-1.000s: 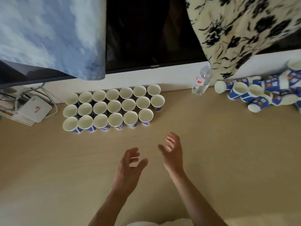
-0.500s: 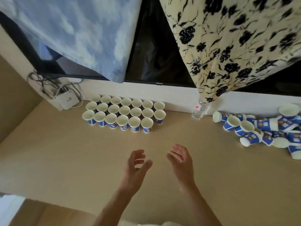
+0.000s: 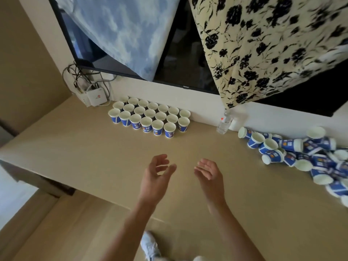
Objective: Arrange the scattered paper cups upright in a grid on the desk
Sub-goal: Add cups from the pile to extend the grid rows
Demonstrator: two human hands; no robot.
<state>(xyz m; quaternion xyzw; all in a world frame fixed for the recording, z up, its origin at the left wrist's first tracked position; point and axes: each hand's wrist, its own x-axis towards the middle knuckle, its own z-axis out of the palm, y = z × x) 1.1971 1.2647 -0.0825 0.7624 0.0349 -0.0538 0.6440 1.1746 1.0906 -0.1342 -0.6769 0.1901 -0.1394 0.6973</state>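
Blue-and-white paper cups [image 3: 150,117] stand upright, rims touching, in a three-row grid along the back edge of the tan bench [image 3: 94,151], nearer its back left corner, where a white router [image 3: 96,97] sits. A clear water bottle [image 3: 223,125] stands further right on that back edge, and a loose pile of cups [image 3: 305,157] lies tipped on its sides toward the right edge. Over the middle of the bench, near its front edge, the left hand [image 3: 154,178] and right hand [image 3: 211,176] hover side by side, palms turned inward, fingers [image 3: 160,159] loosely spread and slightly bent, holding nothing.
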